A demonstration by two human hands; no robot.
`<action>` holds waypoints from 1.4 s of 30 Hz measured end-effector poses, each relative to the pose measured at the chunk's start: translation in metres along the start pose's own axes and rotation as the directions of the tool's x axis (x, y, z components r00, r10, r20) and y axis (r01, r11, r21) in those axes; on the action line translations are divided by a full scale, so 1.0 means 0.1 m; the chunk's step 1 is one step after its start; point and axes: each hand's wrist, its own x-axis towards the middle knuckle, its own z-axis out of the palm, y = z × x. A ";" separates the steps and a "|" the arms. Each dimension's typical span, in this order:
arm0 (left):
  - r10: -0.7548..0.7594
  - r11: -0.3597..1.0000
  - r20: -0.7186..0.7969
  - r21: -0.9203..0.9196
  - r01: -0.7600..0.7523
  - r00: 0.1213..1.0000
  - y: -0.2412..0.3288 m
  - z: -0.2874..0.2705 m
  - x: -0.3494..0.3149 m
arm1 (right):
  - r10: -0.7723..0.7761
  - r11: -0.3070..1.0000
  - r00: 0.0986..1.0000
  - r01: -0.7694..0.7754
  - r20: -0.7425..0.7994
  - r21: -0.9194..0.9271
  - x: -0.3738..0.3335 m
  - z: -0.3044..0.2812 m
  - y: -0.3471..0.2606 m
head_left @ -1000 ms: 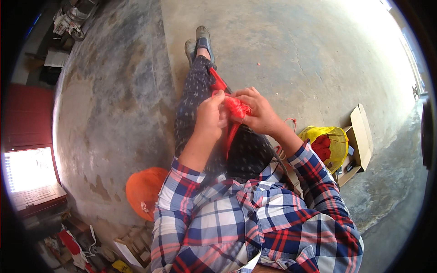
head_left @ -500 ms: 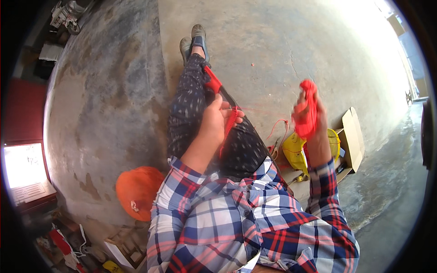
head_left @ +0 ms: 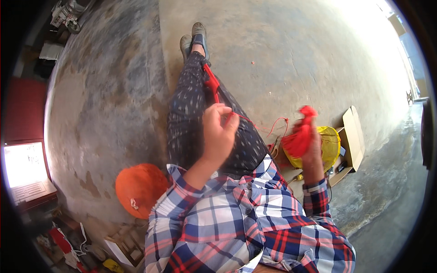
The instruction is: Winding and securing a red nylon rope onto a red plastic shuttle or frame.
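Note:
My left hand [head_left: 219, 132] is above my lap, its thumb and fingers pinched on a red cord [head_left: 246, 119]. From there the cord runs rightward. A flat red strip [head_left: 211, 83] lies along my legs, reaching up from the left hand toward my shins. My right hand [head_left: 313, 152], out to the right and blurred by motion, is closed around a bundle of red cord [head_left: 298, 139] with a bunched top. Some of the bundle hides the fingers. Behind it, a thin loop of red cord [head_left: 278, 120] curls above the floor.
A yellow mesh container [head_left: 332, 136] stands beside an open cardboard box [head_left: 353, 129] on the right. Scissors [head_left: 274, 150] and a small yellow tool [head_left: 298, 177] lie nearby. On the left are an orange rounded object [head_left: 136, 186] and a wooden frame [head_left: 129, 248]. Concrete floor [head_left: 246, 45] surrounds my legs.
My right hand has moved down with the red bundle. The left hand has turned and closed into a pinch; the red strip that hung from it toward my lap no longer shows there.

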 end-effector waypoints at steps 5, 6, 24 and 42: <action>0.266 0.952 0.319 0.061 -0.300 0.910 0.51 -0.09 -0.21 | 0.344 0.927 0.837 -0.233 0.424 -0.293 -0.18 0.99 0.45; 0.126 0.980 0.321 -0.190 -0.066 0.939 0.46 -0.09 -0.25 | 0.330 0.917 0.876 -0.209 0.352 -0.340 -0.24 1.16 0.48; -0.132 0.751 0.489 0.617 -0.235 0.862 -0.20 -0.08 0.58 | -0.062 0.121 0.754 0.656 0.653 -0.745 0.91 1.25 0.73; -0.176 0.945 0.577 -0.127 0.301 0.798 -0.38 -0.14 0.23 | -0.292 0.929 0.942 0.236 0.169 0.286 0.12 -0.32 -0.51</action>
